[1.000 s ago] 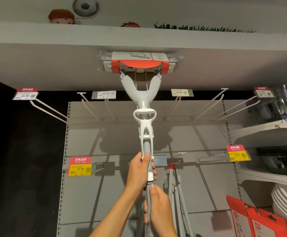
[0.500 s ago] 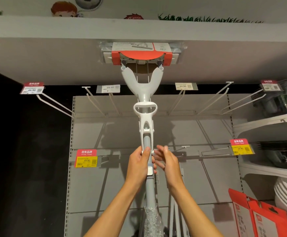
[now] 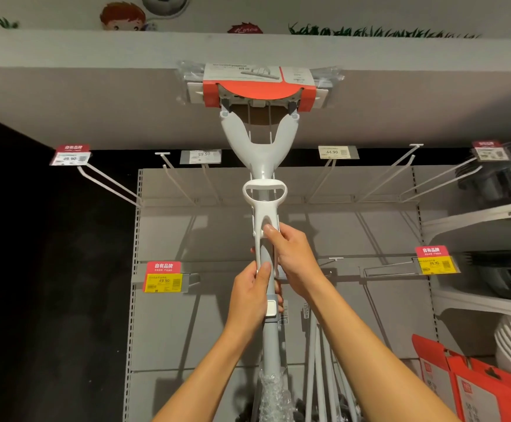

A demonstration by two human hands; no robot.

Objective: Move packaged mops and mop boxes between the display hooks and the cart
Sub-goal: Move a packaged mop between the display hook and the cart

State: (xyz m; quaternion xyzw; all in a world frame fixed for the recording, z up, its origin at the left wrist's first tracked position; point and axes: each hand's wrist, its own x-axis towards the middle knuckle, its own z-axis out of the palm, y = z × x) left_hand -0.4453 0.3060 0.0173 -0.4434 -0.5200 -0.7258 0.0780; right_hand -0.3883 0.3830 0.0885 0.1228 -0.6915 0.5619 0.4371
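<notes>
Head view: the mop (image 3: 264,166) stands upright at frame centre, its packaged head (image 3: 258,85) raised to the upper middle, above the empty hooks (image 3: 181,178). The left hand (image 3: 252,295) is wrapped closed around the shaft; the right hand (image 3: 293,257) grips the lever just above it. Hanging looks unfinished. More mops (image 3: 324,370) hang lower right; boxes (image 3: 467,382) sit in the corner.

The mop head (image 3: 258,86) sits just under the overhead shelf (image 3: 96,86); bare display hooks (image 3: 108,185) flank its handle, with open pegboard (image 3: 187,330) below.
</notes>
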